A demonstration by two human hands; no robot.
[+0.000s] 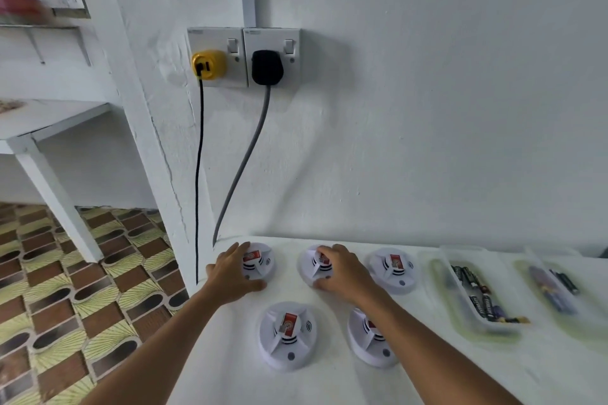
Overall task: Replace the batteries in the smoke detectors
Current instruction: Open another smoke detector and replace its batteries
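My left hand [230, 273] curls its fingers [235, 251] round the far-left smoke detector [260, 265]; my right hand [342, 273] grips the far-middle smoke detector [312, 265], fingers bent over its top. A third detector [394, 270] sits just right of them, two more [288, 335] lie nearer on the white bench [230, 355]. Far right, clear trays [473, 289] hold batteries [480, 296]. Two plugs [266, 67] sit in wall sockets above.

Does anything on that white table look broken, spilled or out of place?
Nothing stands out. Five smoke detectors sit flat in two tidy rows, and the batteries stay inside their clear trays. The left hand and right hand each rest on a back-row detector.
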